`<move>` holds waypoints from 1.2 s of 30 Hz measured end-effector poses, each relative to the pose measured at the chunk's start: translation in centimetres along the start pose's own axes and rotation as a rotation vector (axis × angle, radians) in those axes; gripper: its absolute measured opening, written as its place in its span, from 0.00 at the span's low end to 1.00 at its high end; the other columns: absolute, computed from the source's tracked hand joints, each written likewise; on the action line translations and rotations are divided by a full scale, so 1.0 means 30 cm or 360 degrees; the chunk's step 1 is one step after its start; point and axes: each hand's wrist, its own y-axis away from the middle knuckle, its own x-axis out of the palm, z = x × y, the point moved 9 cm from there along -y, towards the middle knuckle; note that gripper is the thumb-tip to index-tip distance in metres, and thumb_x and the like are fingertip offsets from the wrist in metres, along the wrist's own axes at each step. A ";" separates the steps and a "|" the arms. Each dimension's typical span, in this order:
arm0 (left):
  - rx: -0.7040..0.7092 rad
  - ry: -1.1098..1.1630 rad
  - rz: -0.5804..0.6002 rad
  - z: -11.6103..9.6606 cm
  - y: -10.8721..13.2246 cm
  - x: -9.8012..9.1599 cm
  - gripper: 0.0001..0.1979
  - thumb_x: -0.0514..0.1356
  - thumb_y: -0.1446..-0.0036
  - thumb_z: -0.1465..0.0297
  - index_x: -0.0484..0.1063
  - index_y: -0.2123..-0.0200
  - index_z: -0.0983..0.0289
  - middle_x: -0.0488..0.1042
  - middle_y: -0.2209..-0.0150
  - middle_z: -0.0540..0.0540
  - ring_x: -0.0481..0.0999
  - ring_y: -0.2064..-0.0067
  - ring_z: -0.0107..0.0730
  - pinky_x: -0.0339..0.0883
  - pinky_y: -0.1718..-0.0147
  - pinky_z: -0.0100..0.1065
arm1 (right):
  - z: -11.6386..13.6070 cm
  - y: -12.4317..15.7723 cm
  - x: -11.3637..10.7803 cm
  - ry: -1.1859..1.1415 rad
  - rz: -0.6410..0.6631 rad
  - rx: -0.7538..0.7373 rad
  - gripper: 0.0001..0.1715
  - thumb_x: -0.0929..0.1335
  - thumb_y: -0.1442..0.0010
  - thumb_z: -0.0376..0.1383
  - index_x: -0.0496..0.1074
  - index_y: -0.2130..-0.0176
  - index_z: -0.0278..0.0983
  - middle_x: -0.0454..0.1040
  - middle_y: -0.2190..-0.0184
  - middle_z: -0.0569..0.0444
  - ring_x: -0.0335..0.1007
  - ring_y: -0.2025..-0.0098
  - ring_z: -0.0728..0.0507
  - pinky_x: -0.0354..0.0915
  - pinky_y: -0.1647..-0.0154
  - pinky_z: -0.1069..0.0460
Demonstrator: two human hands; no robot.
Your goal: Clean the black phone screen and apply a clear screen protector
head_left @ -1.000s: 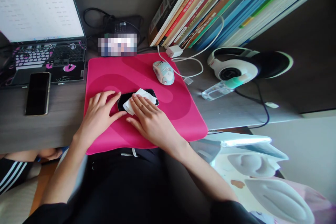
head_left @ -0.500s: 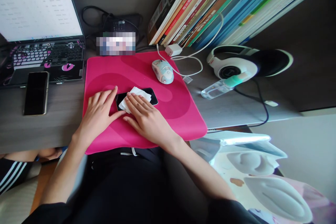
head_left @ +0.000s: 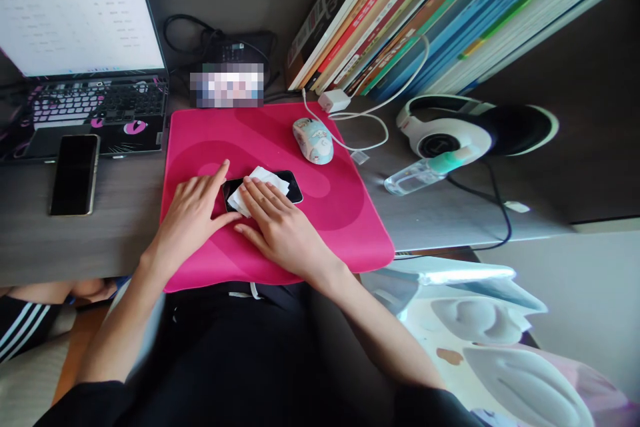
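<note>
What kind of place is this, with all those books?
It looks like someone's study or computer desk, perhaps at home or in a dorm: there's an open laptop, a computer mouse on a pink desk mat, and a row of books.

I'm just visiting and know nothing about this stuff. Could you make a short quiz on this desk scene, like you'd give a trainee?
1. Which hand rests on the white tissue?
2. True or false: the patterned mouse sits on the pink mat, untouched.
3. Fill the gap: the white tissue lies on a black ____.

Key: 1. the right hand; 2. true; 3. phone.
</note>
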 end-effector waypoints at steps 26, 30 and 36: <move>-0.0033 0.0139 -0.0072 0.026 0.008 0.003 0.45 0.68 0.33 0.61 0.48 0.22 0.58 0.66 0.31 0.66 0.67 0.31 0.57 0.63 0.33 0.55 | 0.044 -0.099 0.040 -0.0067 0.0049 -0.0148 0.48 0.64 0.27 0.59 0.63 0.27 0.27 0.63 0.27 0.34 0.56 0.23 0.33 0.52 0.20 0.36; -0.0043 0.0135 -0.0074 0.030 0.007 0.006 0.44 0.68 0.34 0.61 0.49 0.22 0.57 0.66 0.30 0.66 0.67 0.31 0.57 0.63 0.33 0.55 | 0.051 -0.081 0.033 -0.0096 0.0042 -0.0172 0.47 0.65 0.27 0.58 0.63 0.27 0.27 0.63 0.27 0.35 0.56 0.23 0.34 0.53 0.20 0.36; -0.0038 0.0104 -0.0077 0.018 0.007 -0.005 0.42 0.67 0.33 0.62 0.52 0.24 0.58 0.67 0.30 0.66 0.68 0.32 0.57 0.64 0.33 0.55 | 0.054 -0.050 0.002 -0.0170 0.0065 -0.0234 0.46 0.64 0.27 0.59 0.67 0.29 0.27 0.67 0.29 0.36 0.58 0.23 0.34 0.55 0.20 0.36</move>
